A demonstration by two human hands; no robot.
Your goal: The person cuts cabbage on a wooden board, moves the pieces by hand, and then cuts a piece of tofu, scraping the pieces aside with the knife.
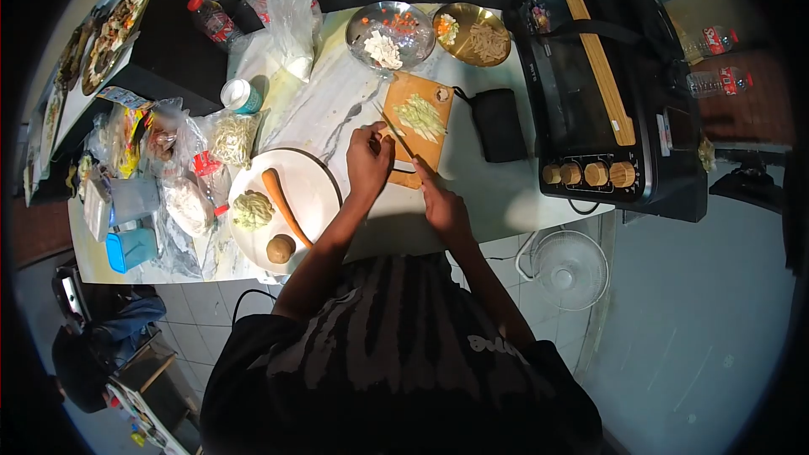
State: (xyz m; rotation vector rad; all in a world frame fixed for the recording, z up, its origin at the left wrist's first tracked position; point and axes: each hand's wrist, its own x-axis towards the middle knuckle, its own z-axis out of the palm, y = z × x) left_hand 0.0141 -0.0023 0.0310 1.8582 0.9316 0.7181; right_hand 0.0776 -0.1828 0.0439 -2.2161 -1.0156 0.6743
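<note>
My right hand is wrapped round the handle of a knife, whose blade slants up and left over the wooden cutting board. My left hand is at the board's left edge, close to the blade. Its fingers are curled, and whatever they hold is hidden. Pale green shredded vegetable lies heaped on the board, with a small brownish round piece near the top right corner. Left of my hands, a white plate carries a carrot, a pale green vegetable piece and a brown round item.
Behind the board stand a steel bowl and a metal plate with cut food. A black pouch and a toaster oven are to the right. Bagged food, a white-lidded jar and bottles crowd the left.
</note>
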